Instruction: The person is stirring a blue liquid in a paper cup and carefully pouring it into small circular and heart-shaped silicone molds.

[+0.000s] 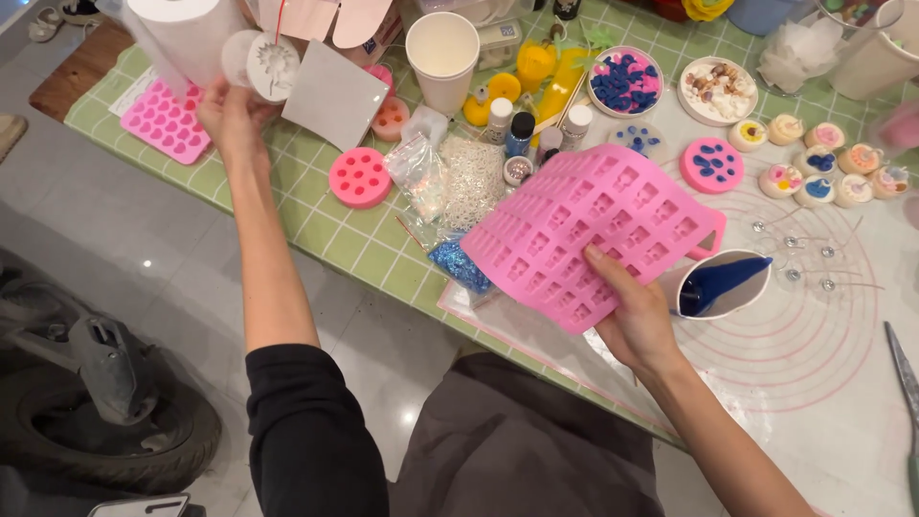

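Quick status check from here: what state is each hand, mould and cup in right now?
Left hand: raised, gripping a white round mould.
Right hand: gripping the large pink mould, lifted and tilted.
Cup of blue liquid: tipped toward the camera, partly full.
White paper cup: upright.
Small round pink mould: flat, cavities empty.

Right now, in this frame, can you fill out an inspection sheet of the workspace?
Surface: table with green checked cloth and a clear mat with pink rings.
Job's things: large pink silicone mould; small white round moulds.
Clutter: heart mould, round pink mould, paper cup, small bottles, glitter bags, cup of blue liquid, small decorated pieces.
Hands: left hand holds the white moulds; right hand grips the large mould.
Cables: nothing seen.
Surroundings: tiled floor, scooter tyre.
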